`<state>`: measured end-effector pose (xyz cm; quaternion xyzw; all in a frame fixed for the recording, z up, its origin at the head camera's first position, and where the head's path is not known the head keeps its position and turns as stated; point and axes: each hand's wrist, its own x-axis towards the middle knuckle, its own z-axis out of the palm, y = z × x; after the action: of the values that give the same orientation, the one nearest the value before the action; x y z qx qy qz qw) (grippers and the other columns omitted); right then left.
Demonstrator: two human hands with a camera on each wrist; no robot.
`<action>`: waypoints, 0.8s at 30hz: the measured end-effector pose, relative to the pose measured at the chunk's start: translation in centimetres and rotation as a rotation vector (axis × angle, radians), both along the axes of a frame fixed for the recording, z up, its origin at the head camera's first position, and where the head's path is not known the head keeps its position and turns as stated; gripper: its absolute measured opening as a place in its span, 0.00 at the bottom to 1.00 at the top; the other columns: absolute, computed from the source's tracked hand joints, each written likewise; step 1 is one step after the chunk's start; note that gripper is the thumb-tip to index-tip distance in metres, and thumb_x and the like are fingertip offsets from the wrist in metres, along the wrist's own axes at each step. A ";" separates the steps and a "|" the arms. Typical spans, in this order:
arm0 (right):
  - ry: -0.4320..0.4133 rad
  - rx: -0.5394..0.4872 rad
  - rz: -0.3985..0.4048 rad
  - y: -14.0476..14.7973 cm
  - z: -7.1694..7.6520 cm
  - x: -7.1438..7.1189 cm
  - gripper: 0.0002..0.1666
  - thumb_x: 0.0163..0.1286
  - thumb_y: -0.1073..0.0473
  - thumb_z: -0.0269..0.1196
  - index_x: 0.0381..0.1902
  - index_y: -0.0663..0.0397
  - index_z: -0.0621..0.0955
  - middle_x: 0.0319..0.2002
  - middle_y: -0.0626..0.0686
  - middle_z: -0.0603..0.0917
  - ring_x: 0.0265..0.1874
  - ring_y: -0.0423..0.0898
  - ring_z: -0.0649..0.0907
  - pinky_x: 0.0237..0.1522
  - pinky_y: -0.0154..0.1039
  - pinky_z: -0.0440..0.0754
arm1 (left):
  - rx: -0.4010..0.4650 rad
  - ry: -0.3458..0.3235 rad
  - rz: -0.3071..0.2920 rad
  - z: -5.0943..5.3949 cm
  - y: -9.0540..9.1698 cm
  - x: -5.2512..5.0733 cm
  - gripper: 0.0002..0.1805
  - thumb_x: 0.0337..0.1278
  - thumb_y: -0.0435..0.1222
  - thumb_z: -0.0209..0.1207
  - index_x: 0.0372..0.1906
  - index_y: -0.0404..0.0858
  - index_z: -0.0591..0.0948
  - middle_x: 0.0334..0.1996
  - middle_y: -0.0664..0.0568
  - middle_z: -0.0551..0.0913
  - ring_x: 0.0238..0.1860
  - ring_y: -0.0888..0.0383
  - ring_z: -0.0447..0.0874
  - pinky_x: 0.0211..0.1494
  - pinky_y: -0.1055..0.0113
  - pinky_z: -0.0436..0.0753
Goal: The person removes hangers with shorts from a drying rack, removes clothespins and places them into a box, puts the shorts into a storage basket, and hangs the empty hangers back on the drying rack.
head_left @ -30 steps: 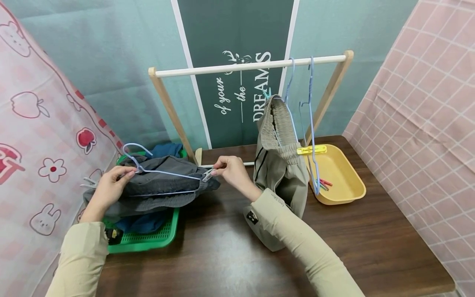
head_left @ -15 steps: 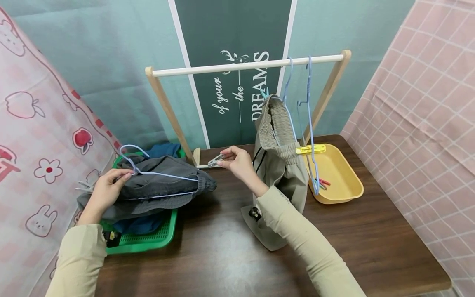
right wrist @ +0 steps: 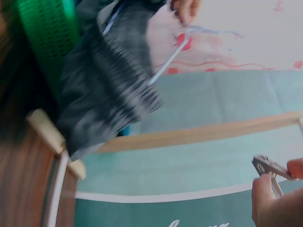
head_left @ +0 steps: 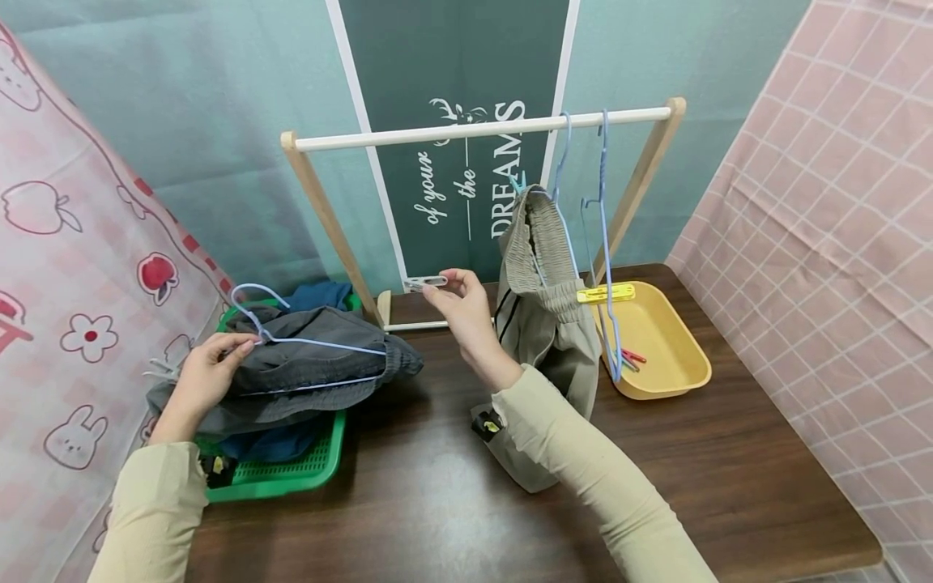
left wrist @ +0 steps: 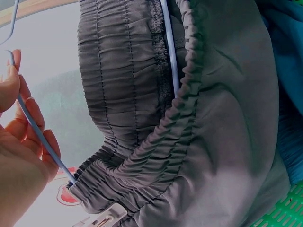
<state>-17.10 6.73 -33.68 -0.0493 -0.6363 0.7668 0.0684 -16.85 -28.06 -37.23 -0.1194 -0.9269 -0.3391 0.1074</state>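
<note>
My left hand (head_left: 211, 374) pinches the blue wire hanger (head_left: 324, 343) at the base of its hook. The hanger sits inside the elastic waistband of dark grey trousers (head_left: 291, 405), held over the green basket. A pale clothespin (left wrist: 106, 216) grips the waistband's left end in the left wrist view. Between thumb and fingers my right hand (head_left: 470, 314) pinches a second clear-grey clothespin (head_left: 426, 282), which is apart from the trousers. That clothespin (right wrist: 271, 167) also shows at the lower right of the right wrist view, with most of the hand cut off.
A wooden rack with a white rail (head_left: 466, 129) stands at the back. Beige trousers (head_left: 550, 340) hang from it, held by a yellow clothespin (head_left: 607, 293) and a turquoise one. An unloaded blue hanger (head_left: 607, 243) hangs beside them. Behind is a yellow basin (head_left: 678, 356). The green basket (head_left: 291, 482) holds blue cloth.
The right hand has drawn the clothespin off the right end of the grey waistband, then moved it up and right. The left hand keeps its hold on the hanger, nearly still.
</note>
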 end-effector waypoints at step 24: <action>0.378 -0.519 -0.181 3.9 11.5 5.7 0.14 0.66 0.78 0.52 0.39 0.55 0.69 0.37 0.49 0.75 0.39 0.38 0.81 0.45 0.27 0.81 | 0.016 -0.034 0.014 0.1 -0.2 0.4 0.19 0.71 0.41 0.48 0.49 0.28 0.80 0.36 0.85 0.64 0.34 0.83 0.62 0.37 0.78 0.66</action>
<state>-11.36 10.67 -22.21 0.0218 -0.3889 0.8897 0.2382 -16.50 -28.25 -37.09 -0.1063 -0.9267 -0.3479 0.0948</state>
